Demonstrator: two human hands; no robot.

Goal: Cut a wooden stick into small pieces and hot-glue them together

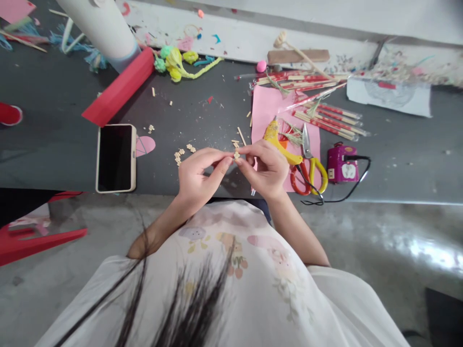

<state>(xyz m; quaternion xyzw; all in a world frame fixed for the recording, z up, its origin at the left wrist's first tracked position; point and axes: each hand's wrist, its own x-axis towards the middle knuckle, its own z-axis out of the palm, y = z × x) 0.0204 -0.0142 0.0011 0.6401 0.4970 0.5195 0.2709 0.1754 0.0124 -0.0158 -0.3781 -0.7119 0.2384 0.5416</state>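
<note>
Left hand [198,174] and right hand [265,168] pinch one small wooden piece [237,155] between fingertips—above the table edge [72,185]; scissors [311,166] at 3 o'clock, phone [115,157] at 9 o'clock.

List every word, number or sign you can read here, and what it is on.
No readable text.
Purple device: white label, too blurred.
Red stick wrappers: print too small.
White sheet: drawing, no legible words.
Phone: screen dark.
Piece held by left hand and right hand: no marks visible.
</note>
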